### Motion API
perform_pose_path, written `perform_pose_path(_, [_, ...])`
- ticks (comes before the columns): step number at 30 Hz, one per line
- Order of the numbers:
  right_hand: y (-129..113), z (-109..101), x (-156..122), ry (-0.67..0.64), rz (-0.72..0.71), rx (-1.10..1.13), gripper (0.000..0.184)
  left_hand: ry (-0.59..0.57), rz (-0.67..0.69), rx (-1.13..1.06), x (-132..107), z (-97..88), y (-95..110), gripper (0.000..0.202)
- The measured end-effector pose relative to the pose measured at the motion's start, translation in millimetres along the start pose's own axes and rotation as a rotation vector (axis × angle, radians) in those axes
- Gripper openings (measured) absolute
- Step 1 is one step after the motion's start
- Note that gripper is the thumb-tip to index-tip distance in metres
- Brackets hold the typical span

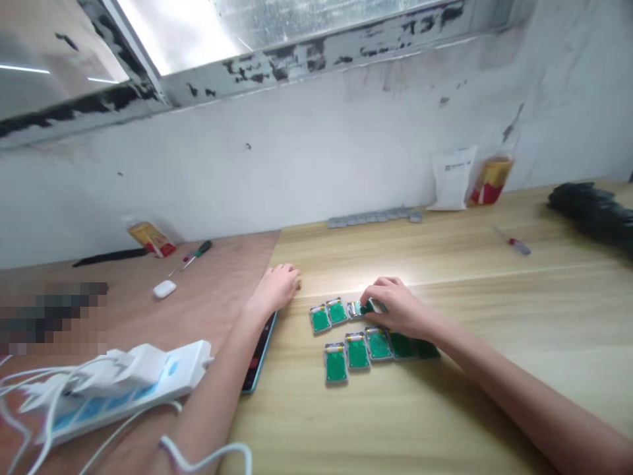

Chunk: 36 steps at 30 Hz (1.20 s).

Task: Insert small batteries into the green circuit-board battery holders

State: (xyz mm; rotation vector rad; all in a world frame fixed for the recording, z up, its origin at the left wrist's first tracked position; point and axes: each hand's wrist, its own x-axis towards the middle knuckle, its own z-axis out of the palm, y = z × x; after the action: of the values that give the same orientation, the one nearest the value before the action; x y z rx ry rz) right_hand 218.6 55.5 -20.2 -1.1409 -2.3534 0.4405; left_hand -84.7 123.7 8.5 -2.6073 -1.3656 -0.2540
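Note:
Green circuit boards in grey cases, each with a battery-like cylinder along the top, lie in two rows on the light wooden table. The front row includes a circuit board (336, 365) at its left end; my right forearm partly covers the row's right end. In the back row, two boards, one of them a circuit board (320, 319), lie left of my right hand (393, 305). That hand's thumb and fingers close on another circuit board (366, 307), which they partly hide. My left hand (280, 286) rests farther left with curled fingers; anything inside them is hidden.
A phone-like device (260, 356) lies under my left forearm. At left are a white power strip (173, 369) with cables, a white case (165, 289) and screwdrivers (196, 254). Grey pieces (376, 218), a white packet (452, 181) and a black bag (591, 211) lie toward the wall.

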Motion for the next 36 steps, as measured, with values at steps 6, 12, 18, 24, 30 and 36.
perform_pose_path(6, [-1.7,-1.9,-0.2,-0.019,0.000,-0.011,0.014,-0.090,0.029,0.035,-8.1,4.1,4.3,0.017])
perform_pose_path(12, [0.9,0.4,-1.7,-0.011,-0.026,-0.029,0.013,-0.131,0.083,0.064,-44.0,-16.9,35.2,0.019])
perform_pose_path(18, [1.9,2.5,-3.0,-0.002,-0.058,-0.055,0.014,-0.073,0.002,0.219,-83.6,-25.9,44.3,0.024])
perform_pose_path(24, [-1.2,0.2,-3.2,0.011,-0.094,-0.087,0.018,0.018,-0.056,0.087,-98.2,-30.1,37.2,0.017])
perform_pose_path(30, [-1.6,-2.6,-3.3,0.055,-0.058,-0.160,0.025,0.086,-0.063,-0.068,-65.4,-44.4,55.3,0.021])
perform_pose_path(36, [-0.3,-5.6,-4.6,0.035,-0.042,-0.186,0.026,-0.051,0.145,-0.224,-12.8,-26.4,95.7,0.017])
